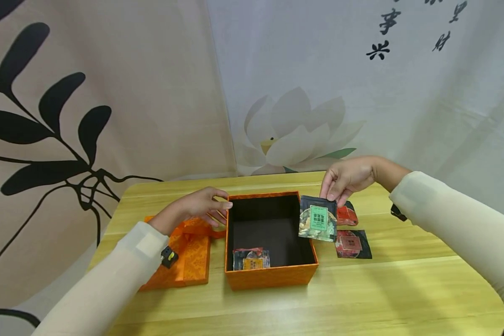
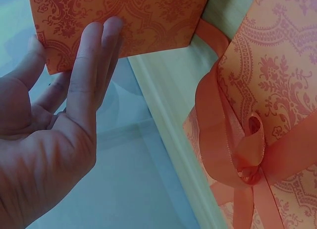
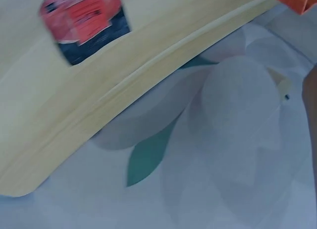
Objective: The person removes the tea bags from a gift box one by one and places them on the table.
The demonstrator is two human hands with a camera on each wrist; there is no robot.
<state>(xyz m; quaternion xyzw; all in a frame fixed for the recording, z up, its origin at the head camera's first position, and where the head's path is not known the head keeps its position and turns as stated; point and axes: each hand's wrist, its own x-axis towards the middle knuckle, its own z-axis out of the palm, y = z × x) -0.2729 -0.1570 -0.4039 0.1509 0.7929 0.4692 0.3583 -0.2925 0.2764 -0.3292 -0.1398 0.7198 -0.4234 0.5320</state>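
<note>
My right hand (image 1: 346, 179) pinches the top edge of a flat dark sachet with a green label (image 1: 318, 218), held upright over the right wall of the orange box (image 1: 273, 277). At the box's far left corner is my left hand (image 1: 203, 205), its thumb at the rim. In the left wrist view, the long fingers (image 2: 86, 65) lie along the patterned outer wall. Inside the box's black interior, sachets with a yellow label (image 1: 252, 263) lean near the front wall. Only an edge of the right hand shows in the right wrist view.
Two sachets with reddish labels lie right of the box: a red one (image 1: 346, 214) farther back and a pink one (image 1: 353, 244) nearer. On the left lies an orange patterned lid (image 1: 195, 266) with a ribbon bow (image 2: 250, 154). A printed curtain (image 1: 151, 93) hangs behind the wooden table (image 1: 403, 289).
</note>
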